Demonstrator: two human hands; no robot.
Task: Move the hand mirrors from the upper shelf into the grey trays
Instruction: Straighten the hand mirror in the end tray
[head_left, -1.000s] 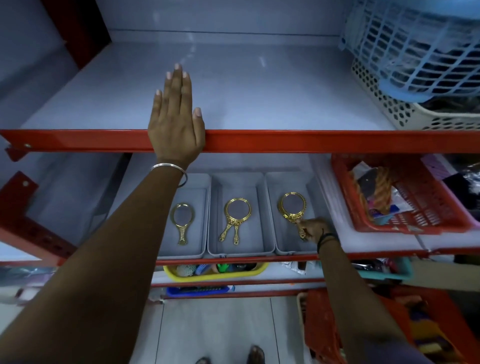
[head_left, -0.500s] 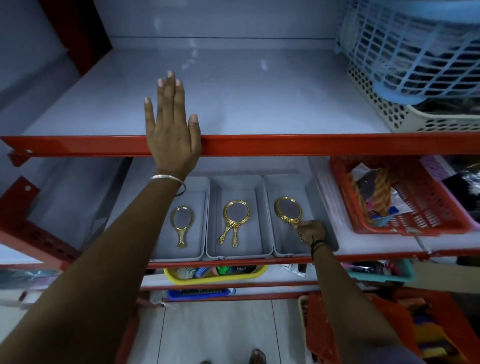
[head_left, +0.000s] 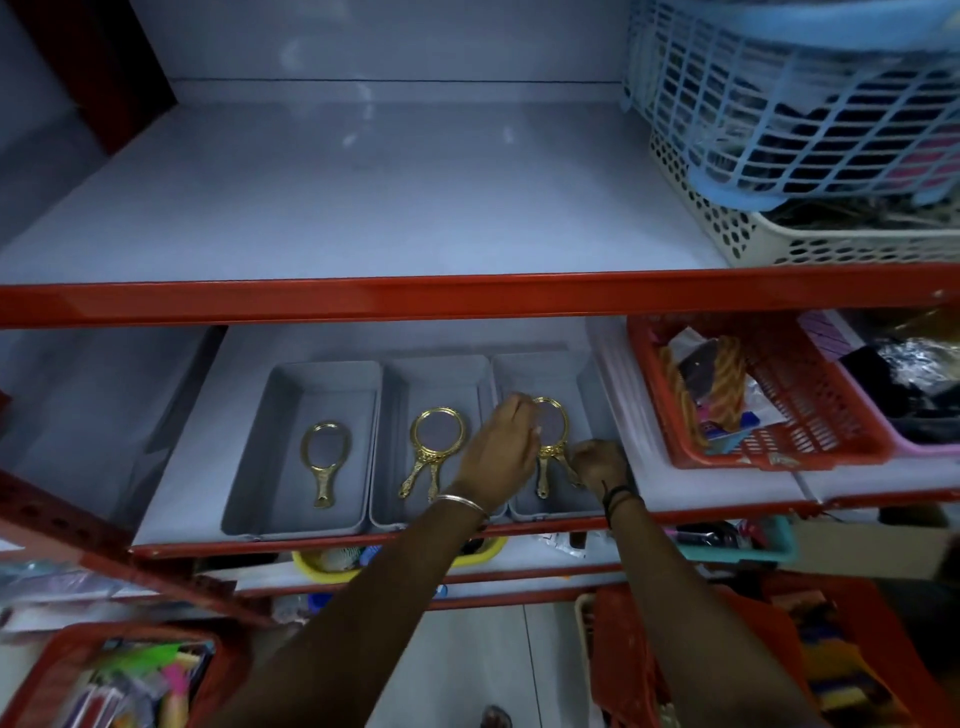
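Note:
Three grey trays stand side by side on the lower shelf. A single gold hand mirror lies in the left tray. In the middle tray two gold mirrors lie stacked. The right tray holds gold mirrors with two handles showing. My left hand hangs over the round head of these mirrors, fingers spread, partly hiding it. At one handle sits my right hand, curled around it. No mirror lies on the visible part of the upper shelf.
The upper shelf's red front rail crosses above the trays. A blue basket sits on a cream basket at the upper right. A red basket of odds and ends stands right of the trays. Cluttered bins fill the shelves below.
My left hand has left the upper shelf's red rail and dropped down to the right tray. The right hand stays at the mirror handle there.

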